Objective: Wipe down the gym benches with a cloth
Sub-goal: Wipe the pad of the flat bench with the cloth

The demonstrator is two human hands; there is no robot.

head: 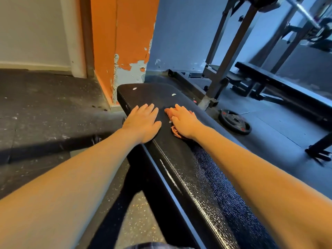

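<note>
A long black padded gym bench [188, 169] runs from the bottom right up to the middle of the view. My left hand [142, 121] lies flat on its left side near the far end, fingers straight. My right hand [184, 121] presses flat on a reddish-orange cloth [175, 131], which is mostly hidden under the palm; bits show at the fingertips and by the wrist. The near part of the pad glistens as if wet. Two small white marks [173, 94] sit on the far end.
An orange pillar with peeling paint [122, 51] stands just beyond the bench end. A weight plate [235, 121] lies on the floor to the right. A barbell rack [233, 51] and a second black bench [280, 83] stand at right. Dark rubber floor mats [45, 108] lie at left.
</note>
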